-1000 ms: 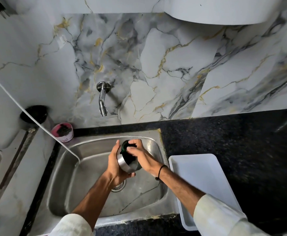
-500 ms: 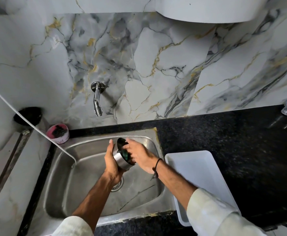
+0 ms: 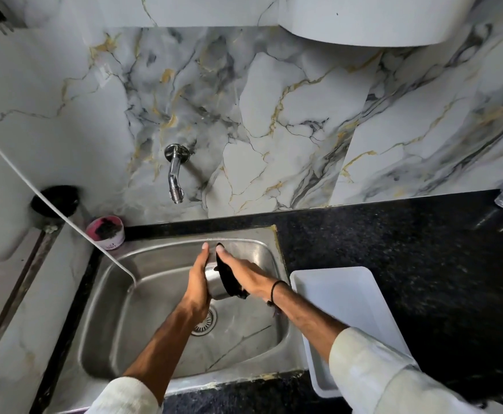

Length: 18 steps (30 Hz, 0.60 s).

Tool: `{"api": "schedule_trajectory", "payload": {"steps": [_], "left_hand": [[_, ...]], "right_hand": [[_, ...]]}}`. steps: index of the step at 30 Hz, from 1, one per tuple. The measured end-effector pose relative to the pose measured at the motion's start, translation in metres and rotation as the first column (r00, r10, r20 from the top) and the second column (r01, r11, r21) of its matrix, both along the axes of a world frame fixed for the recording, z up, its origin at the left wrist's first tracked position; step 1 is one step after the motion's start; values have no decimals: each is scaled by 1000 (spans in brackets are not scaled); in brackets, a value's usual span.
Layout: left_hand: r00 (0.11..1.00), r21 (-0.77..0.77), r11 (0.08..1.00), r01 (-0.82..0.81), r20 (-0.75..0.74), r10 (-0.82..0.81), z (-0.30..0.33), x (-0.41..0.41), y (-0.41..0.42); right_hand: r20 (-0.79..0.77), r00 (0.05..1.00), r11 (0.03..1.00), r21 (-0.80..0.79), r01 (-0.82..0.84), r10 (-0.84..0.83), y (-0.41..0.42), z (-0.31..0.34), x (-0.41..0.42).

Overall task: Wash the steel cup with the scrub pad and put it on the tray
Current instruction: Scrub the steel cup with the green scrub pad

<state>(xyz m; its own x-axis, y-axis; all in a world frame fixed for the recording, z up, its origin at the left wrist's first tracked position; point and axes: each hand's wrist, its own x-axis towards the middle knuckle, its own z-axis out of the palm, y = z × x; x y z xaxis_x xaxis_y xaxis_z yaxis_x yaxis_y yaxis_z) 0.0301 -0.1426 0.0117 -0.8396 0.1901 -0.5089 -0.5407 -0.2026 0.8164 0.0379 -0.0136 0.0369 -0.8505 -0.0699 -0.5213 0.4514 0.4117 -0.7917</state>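
Hands, two, left hand (image 3: 198,282) gripping one steel cup (image 3: 216,283), right hand (image 3: 248,277) pressing one scrub pad (image 3: 229,279) against it

Silver steel cup (image 3: 214,282); black scrub pad (image 3: 229,279); white tray (image 3: 349,294); black speckled counter (image 3: 423,249); gold-veined marble wall (image 3: 274,115).

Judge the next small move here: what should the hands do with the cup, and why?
Probably keep scrubbing: the left hand holds the steel cup over the sink while the right hand presses the dark scrub pad against its mouth. No water runs from the tap, so rinsing seems to come later.
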Motion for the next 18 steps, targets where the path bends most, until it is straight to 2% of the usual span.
{"api": "schedule_trajectory", "payload": {"steps": [2, 4, 6, 10, 11, 13, 15, 17, 18], "left_hand": [[999, 22, 998, 51, -1, -51, 0, 0, -3], [995, 10, 995, 95, -2, -95, 1, -1, -6], [997, -14, 997, 79, -7, -79, 1, -3, -8], [998, -96, 994, -43, 42, 47, -2, -2, -10], [994, -78, 994, -74, 72, 80, -2, -2, -10], [983, -26, 992, -126, 128, 128, -2, -3, -8], [980, -8, 990, -138, 141, 138, 1, -4, -1], [974, 41, 983, -179, 145, 171, 3, -5, 7], [968, 113, 971, -212, 164, 192, 4, -6, 10]], "right_hand": [[126, 989, 942, -317, 111, -74, 2, -1, 0], [255, 945, 738, -594, 320, -205, 6, -6, -2], [304, 895, 559, -702, 441, -325, 13, -4, -5], [155, 786, 554, -628, 546, -599, 36, -5, -14], [89, 765, 575, -605, 550, -637, 39, -4, -15], [-142, 742, 704, -471, 532, -656, 37, -5, -12], [-413, 708, 820, -299, 488, -573, 26, -3, -6], [-627, 697, 913, -59, 404, -349, 8, -5, 6], [-677, 704, 939, 57, 340, -214, 0, -9, 12]]}}
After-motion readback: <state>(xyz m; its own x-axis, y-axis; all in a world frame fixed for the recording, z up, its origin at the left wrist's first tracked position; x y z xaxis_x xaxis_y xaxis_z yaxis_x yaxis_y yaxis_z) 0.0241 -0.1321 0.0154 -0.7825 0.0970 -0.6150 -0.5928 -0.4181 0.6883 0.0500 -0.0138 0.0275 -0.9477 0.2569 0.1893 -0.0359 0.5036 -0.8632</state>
